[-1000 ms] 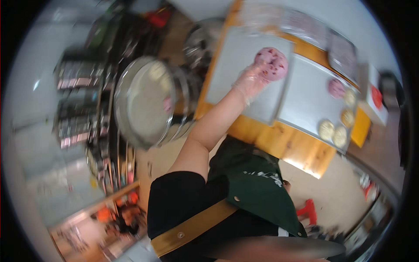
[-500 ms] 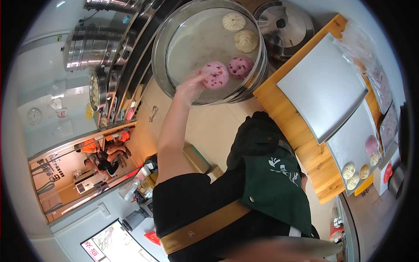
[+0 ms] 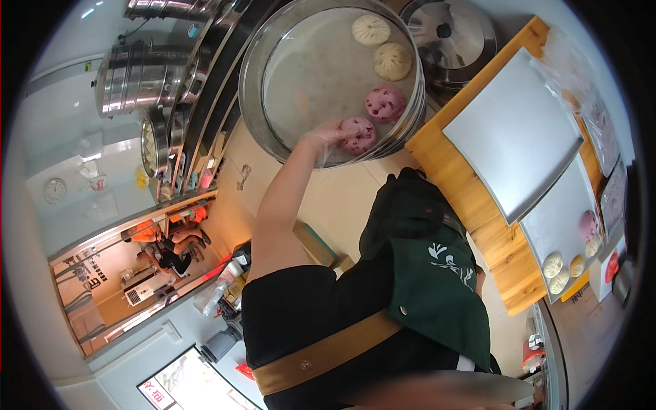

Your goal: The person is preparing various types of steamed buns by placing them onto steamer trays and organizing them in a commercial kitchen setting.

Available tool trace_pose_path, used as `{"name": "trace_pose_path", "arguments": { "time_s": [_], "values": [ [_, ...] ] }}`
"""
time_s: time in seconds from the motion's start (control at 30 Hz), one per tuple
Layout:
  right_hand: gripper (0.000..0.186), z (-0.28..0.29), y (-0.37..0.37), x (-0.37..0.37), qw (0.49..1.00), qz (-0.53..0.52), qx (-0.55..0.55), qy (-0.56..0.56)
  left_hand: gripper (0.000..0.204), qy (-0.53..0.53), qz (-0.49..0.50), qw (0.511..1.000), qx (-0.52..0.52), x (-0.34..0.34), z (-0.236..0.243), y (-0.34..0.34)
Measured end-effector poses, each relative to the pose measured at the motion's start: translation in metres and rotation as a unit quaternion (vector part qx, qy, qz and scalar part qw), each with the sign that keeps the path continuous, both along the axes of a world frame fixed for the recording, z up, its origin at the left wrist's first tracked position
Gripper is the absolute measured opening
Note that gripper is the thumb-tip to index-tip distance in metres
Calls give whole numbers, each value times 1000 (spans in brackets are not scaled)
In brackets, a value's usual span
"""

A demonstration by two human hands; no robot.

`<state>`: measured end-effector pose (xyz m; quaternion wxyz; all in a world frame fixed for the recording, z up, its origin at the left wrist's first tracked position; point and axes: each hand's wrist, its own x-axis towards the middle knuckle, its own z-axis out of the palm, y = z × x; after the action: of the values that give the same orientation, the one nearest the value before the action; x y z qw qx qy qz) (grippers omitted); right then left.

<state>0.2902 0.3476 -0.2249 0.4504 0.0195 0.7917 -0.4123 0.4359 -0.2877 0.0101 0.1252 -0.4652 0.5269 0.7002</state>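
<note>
My left hand [image 3: 326,133], in a clear plastic glove, reaches into a large round metal steamer [image 3: 250,89]. Its fingers close on the side of a pink steamed bun [image 3: 359,135] dotted with red bits, low on the right near the steamer's rim. Just above it sits a second pink bun [image 3: 385,104], close to the held one. Farther up the right side lie a tan pleated bun [image 3: 393,61] and a white pleated bun [image 3: 371,30]. A pale liner covers the steamer's floor. My right hand does not show.
Right of the steamer, a wooden table [image 3: 471,198] bears a white tray [image 3: 516,137] and another tray [image 3: 562,205] with several buns. A round metal lid [image 3: 444,41] lies behind. Shelves [image 3: 212,82] stand left; people [image 3: 167,256] sit beyond an opening.
My left hand has moved right and slightly down with the pink bun, toward the steamer's near right rim. The view has shifted slightly.
</note>
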Motion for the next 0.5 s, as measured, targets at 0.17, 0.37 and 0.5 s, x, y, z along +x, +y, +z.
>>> {"name": "trace_pose_path", "arguments": {
  "time_s": [0.17,0.37,0.5],
  "values": [
    [44,-13,34,18,997,-13,71,20,46,-191,-163,815,-522,-34,41,-8],
    [43,81,-31,21,973,-144,175,-41,32,208,44,839,-501,-190,85,95],
    [41,90,-13,51,950,-258,172,-49,29,280,-165,920,-219,-319,26,226]
  ]
}}
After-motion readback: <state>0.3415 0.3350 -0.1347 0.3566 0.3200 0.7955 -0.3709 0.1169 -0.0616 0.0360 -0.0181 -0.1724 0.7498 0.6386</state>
